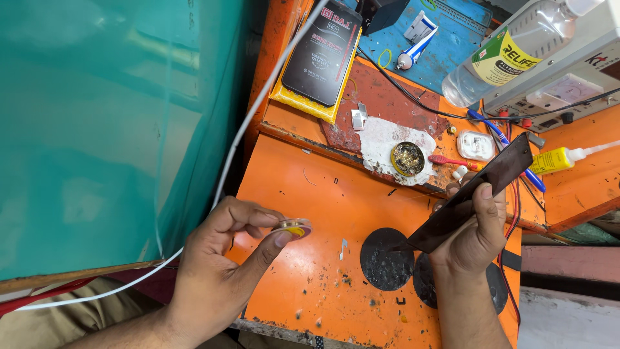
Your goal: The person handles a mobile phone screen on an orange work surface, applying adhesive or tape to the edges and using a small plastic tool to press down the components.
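L hand [219, 258] is raised over the orange bench [323, 194], thumb & forefinger pressed together on a small flat yellow spool [294, 227], prob. a roll of thin wire or tape. It looks v. light and thin, easy to drop; rim grip betw. 2 fingers as now seems best. R hand [475, 236] has its fingers wrapped round the lower end of a dark flat panel [475, 194], thumb on the top face, the panel tilted up to the right. Panel looks stiff, thin, glossy, so prob. slippery & brittle; safer held by the long edges, not the face. Packages: black phone box on a yellow pad [320, 55] at bench top left; clear bottle w/ green-yellow label [510, 55] lying top right; small yellow bottle w/ white nozzle [562, 158] at right; white-blue tube [413, 52] on the blue mat; round brass tin [407, 159] mid-bench.
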